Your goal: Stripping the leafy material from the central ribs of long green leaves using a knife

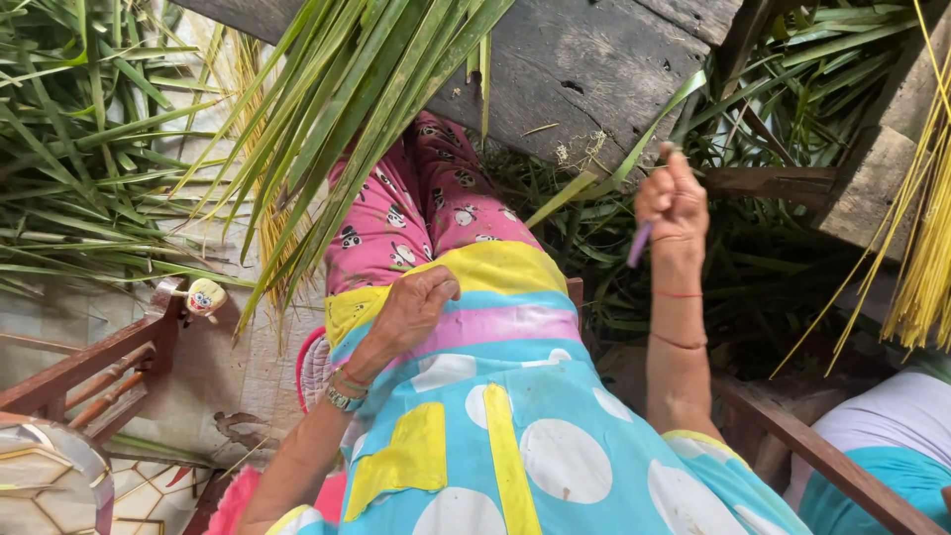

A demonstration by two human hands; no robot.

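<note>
Leaves come first: a bundle of long green palm leaves (367,89) fans down from the top of the view across the person's lap, its tips hanging over the pink patterned trousers (416,213), probably so the strips stay within reach of both hands. One single leaf strip (619,173) runs up and away from the right hand (674,198), drawn fairly taut; that hand is closed in a fist around it and also around a small purple-handled tool (639,243) (its working end is hidden, so I cannot tell what kind). The right forearm rises nearly vertical, wrist bent back, two red threads around it.

The left hand (416,307) lies palm down on the thigh, fingers curled and pressing into the yellow hem of the dress (495,267), holding nothing separate; a bracelet sits at the wrist. More cut leaves (89,159) lie piled at left, a weathered wooden plank (584,69) stands ahead, and pale yellow dried strips (926,267) hang at the right edge.
</note>
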